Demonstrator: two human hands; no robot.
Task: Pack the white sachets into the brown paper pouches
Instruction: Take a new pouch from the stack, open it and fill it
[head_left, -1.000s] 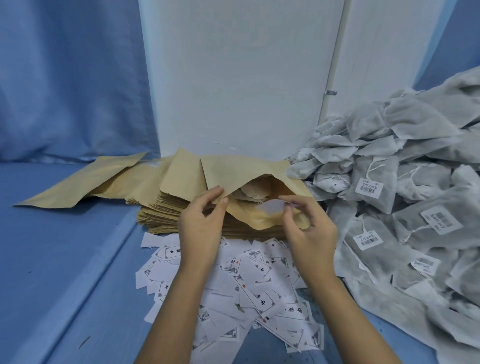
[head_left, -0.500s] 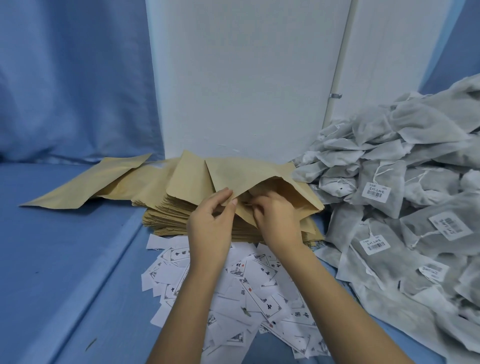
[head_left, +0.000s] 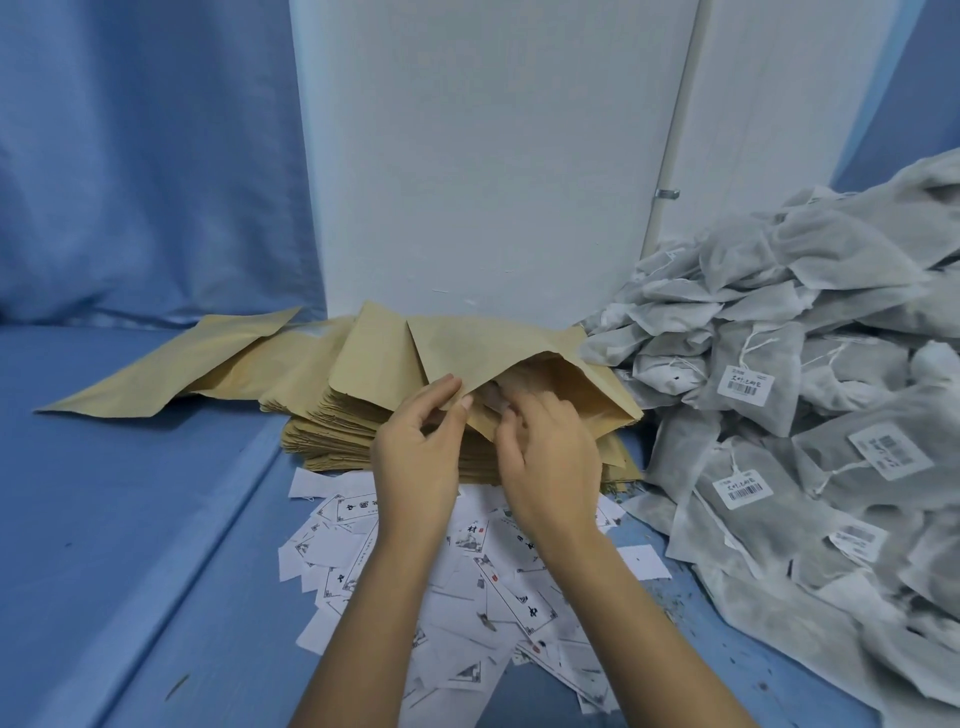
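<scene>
Blue table (head_left: 130, 519) carried all items. Heap of white sachets (head_left: 805, 415), several with barcode tags, lay at 3 o'clock. Stack of flat brown paper pouches (head_left: 332, 431) sat at centre, with loose printed slips (head_left: 467, 597) scattered just beside it at 6 o'clock. One open pouch (head_left: 493, 353) lay on top of the stack, mouth toward 5 o'clock. Left hand (head_left: 415, 457) pinched the pouch's upper lip. Right hand (head_left: 550, 457) had its fingers (head_left: 519, 410) curled inside the mouth; could not tell what, if anything, they gripped.
</scene>
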